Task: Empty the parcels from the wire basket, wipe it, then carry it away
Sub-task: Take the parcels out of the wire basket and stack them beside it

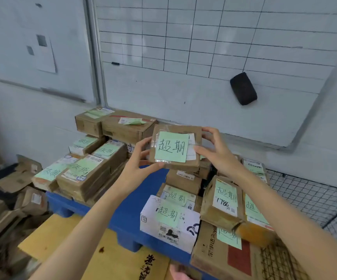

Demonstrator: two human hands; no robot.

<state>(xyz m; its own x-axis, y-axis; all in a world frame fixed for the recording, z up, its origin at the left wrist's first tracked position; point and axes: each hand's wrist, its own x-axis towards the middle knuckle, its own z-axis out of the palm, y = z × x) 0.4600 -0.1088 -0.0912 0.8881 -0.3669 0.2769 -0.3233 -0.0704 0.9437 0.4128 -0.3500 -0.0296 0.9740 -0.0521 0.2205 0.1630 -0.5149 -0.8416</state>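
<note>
Two hands, left hand [137, 164] and right hand [216, 154], one held parcel [172, 147], one white parcel [151, 223], roughly a dozen brown parcels [86, 178], one blue pallet [127, 215], one black eraser [243, 88], one wire basket [305, 199].

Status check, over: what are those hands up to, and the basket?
Left hand, right hand: both grip one green-labelled parcel. Wire basket on right, untouched. Stacked parcels crowd blue pallet beneath.

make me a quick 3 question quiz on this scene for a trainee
1. True or false: the brown parcel with the green note is held by both the left hand and the right hand.
2. The black eraser sits on: A the whiteboard, B the floor, C a shelf.
3. Fill in: the pallet under the stacked parcels is ____.
Key: 1 true; 2 A; 3 blue.
</note>
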